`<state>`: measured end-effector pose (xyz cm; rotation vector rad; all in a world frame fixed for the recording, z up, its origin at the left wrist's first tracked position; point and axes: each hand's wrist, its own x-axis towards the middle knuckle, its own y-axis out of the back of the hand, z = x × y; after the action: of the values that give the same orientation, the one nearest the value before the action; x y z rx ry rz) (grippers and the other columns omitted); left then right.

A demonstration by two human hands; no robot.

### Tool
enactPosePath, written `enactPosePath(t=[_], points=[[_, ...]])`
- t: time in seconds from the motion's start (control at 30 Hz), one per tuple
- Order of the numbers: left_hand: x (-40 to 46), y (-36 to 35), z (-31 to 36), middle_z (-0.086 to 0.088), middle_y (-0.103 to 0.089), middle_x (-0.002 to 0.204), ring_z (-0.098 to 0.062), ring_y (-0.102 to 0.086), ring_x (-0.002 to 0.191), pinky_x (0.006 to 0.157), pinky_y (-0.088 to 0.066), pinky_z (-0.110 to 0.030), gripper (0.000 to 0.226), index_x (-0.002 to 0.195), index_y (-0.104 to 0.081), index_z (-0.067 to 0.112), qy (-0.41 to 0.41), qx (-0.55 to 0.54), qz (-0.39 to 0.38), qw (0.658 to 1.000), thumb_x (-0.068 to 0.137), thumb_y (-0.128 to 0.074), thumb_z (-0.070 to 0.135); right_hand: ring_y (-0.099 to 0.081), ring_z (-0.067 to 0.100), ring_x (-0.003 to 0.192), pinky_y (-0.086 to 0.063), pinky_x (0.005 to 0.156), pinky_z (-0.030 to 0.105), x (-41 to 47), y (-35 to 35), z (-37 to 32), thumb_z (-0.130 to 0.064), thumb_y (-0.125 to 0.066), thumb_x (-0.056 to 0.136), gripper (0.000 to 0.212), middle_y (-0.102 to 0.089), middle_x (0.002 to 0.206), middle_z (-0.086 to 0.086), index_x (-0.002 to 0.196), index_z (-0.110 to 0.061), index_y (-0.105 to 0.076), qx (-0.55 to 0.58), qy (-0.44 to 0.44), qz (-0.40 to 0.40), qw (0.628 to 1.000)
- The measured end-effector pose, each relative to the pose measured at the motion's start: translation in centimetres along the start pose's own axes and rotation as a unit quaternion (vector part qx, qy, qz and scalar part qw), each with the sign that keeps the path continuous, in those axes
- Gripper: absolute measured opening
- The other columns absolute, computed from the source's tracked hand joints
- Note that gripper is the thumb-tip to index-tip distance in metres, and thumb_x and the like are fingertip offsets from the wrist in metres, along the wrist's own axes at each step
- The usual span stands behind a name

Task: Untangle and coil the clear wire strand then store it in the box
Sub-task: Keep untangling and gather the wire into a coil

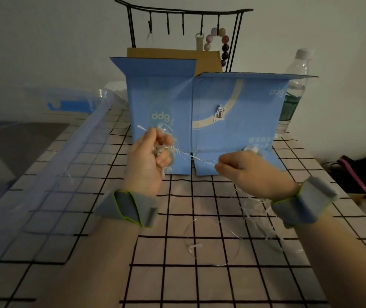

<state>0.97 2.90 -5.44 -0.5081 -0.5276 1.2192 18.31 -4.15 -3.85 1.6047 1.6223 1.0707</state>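
My left hand [149, 158] is closed around a tangled bundle of clear wire strand [165, 150], held up in front of the blue cardboard box [233, 121]. A taut length of the strand [199, 158] runs from the bundle to my right hand [248, 170], which pinches it between thumb and fingers. More clear strand hangs below my right wrist [257, 210] and lies in a loose loop [213, 243] on the checked tablecloth. The box stands open at the top, its flaps raised.
A clear plastic storage bin [50, 152] with blue clips sits at the left, overlapping the table. Behind the box stand a black hook rack [184, 12] with a bead string and a plastic water bottle [295, 85]. Dark items lie off the table's right edge.
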Motion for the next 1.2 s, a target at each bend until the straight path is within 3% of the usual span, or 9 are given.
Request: enactPosePath(t=[0.1,0.23,0.4,0.5,0.6,0.77,0.9,1.03,1.2], points=[[-0.1,-0.1,-0.1,0.002,-0.059,0.051,-0.002,-0.025,0.027,0.033,-0.021,-0.012,0.036,0.068,-0.042,0.008,0.001,0.025,0.0,1.0,0.1,-0.028,0.019,-0.036,0.012,0.052,-0.028,0.054,0.029,0.0,-0.4,0.3,-0.03,-0.047,0.092,0.038,-0.04,0.054,0.001,0.061,-0.009,-0.042,-0.02,-0.016,0.016,1.0],[-0.2,0.3,0.0,0.002,-0.06,0.05,-0.003,-0.024,0.029,0.035,-0.019,-0.013,0.035,0.068,-0.048,0.006,-0.011,0.166,0.014,0.986,0.098,-0.035,0.018,-0.037,0.005,0.047,-0.03,0.049,0.017,0.2,1.2,0.2,-0.027,-0.052,0.091,0.032,-0.043,0.054,-0.002,0.06,-0.018,-0.048,0.07,0.012,0.107,0.992],[-1.0,-0.1,0.2,0.002,-0.059,0.047,-0.002,-0.038,0.037,0.042,-0.033,-0.013,0.039,0.06,-0.058,0.006,-0.03,0.409,-0.009,0.912,0.091,-0.05,0.029,-0.044,0.01,0.047,-0.03,0.043,0.016,0.8,3.7,-0.3,-0.02,-0.05,0.092,0.036,-0.044,0.047,-0.008,0.056,-0.017,-0.048,0.284,-0.014,0.17,0.944],[-1.7,-0.6,0.1,0.006,-0.049,0.038,-0.001,-0.039,0.036,0.041,-0.033,-0.009,0.041,0.058,-0.056,0.005,-0.007,0.45,-0.068,0.89,0.086,-0.058,0.036,-0.04,0.011,0.045,-0.026,0.044,0.018,1.3,4.4,-0.6,-0.017,-0.051,0.092,0.041,-0.038,0.045,-0.009,0.053,-0.016,-0.04,0.344,-0.028,0.189,0.919],[-1.8,-0.7,0.3,0.01,-0.038,0.035,-0.004,-0.029,0.032,0.035,-0.025,-0.013,0.032,0.064,-0.057,0.002,0.057,0.392,-0.127,0.909,0.082,-0.061,0.028,-0.03,0.013,0.049,-0.02,0.044,0.021,1.6,4.3,0.1,-0.016,-0.048,0.093,0.04,-0.032,0.049,-0.005,0.055,-0.016,-0.035,0.398,-0.052,0.199,0.894],[-0.9,-0.1,0.4,0.006,-0.032,0.037,-0.005,-0.021,0.027,0.035,-0.017,-0.01,0.043,0.042,-0.043,0.02,0.071,0.152,-0.1,0.981,0.083,-0.049,0.031,-0.035,0.005,0.044,-0.029,0.044,0.015,1.2,2.6,1.9,-0.028,-0.044,0.095,0.044,-0.043,0.053,0.002,0.056,-0.009,-0.053,0.311,-0.104,0.193,0.925],[-0.5,0.0,0.5,0.006,-0.037,0.038,-0.003,-0.024,0.024,0.03,-0.016,-0.011,0.041,0.058,-0.038,0.016,0.096,0.04,-0.067,0.992,0.095,-0.036,0.033,-0.048,0.007,0.059,-0.038,0.062,0.024,1.1,1.6,2.7,-0.019,-0.056,0.088,0.028,-0.057,0.063,0.003,0.062,-0.011,-0.061,0.203,-0.083,0.161,0.962],[-0.2,0.2,1.0,0.008,-0.04,0.038,-0.001,-0.026,0.025,0.03,-0.019,-0.014,0.04,0.065,-0.039,0.015,0.073,-0.019,-0.063,0.995,0.099,-0.027,0.033,-0.048,0.013,0.062,-0.037,0.057,0.021,1.2,1.4,3.8,-0.024,-0.057,0.088,0.019,-0.054,0.063,-0.006,0.071,-0.016,-0.059,0.03,-0.075,0.079,0.994],[-0.3,0.2,1.0,0.008,-0.041,0.041,-0.002,-0.027,0.027,0.033,-0.02,-0.014,0.041,0.064,-0.039,0.016,0.052,-0.023,-0.053,0.997,0.1,-0.026,0.033,-0.048,0.024,0.074,-0.034,0.066,0.028,1.9,0.9,4.8,-0.022,-0.047,0.091,0.025,-0.059,0.084,0.015,0.082,-0.004,-0.061,-0.147,-0.184,0.041,0.971]])
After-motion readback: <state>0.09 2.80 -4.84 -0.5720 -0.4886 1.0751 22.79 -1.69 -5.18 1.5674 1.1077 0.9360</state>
